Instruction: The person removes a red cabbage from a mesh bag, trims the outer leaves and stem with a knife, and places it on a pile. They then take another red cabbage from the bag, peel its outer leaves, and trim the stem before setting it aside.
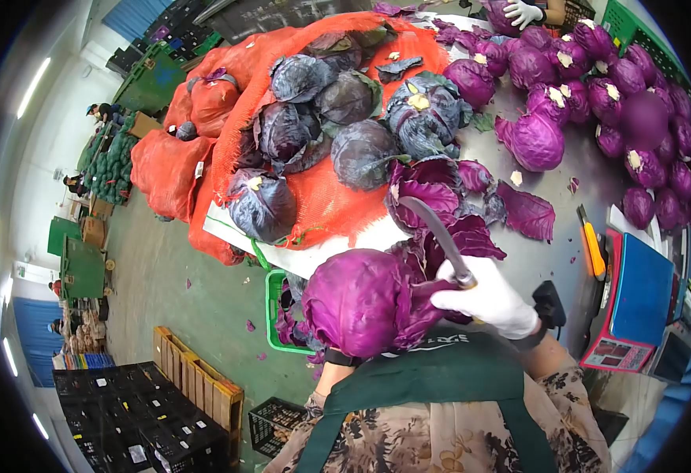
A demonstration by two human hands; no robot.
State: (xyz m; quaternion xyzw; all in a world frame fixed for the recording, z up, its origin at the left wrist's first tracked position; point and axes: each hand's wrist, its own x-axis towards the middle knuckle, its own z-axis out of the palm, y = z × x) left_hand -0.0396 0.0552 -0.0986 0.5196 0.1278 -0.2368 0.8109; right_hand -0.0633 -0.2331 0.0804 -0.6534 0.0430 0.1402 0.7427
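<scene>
A trimmed red cabbage (357,299) is held up in front of my apron. My left hand is hidden beneath it, with only the left wrist (336,369) and its black band showing below. My gloved right hand (487,298) grips a curved-blade knife (438,229), its blade pointing up and left. Purple outer leaves (424,311) hang between the cabbage and the right glove. Loose leaves (432,193) are heaped on the table just beyond the blade.
Untrimmed cabbages (365,154) lie on an orange mesh sack (306,206). Trimmed ones (566,59) pile at the right, near another person's gloved hand (523,13). A green crate (273,315) of leaves stands below the table edge. A yellow cutter (592,243) lies by a blue folder (642,284).
</scene>
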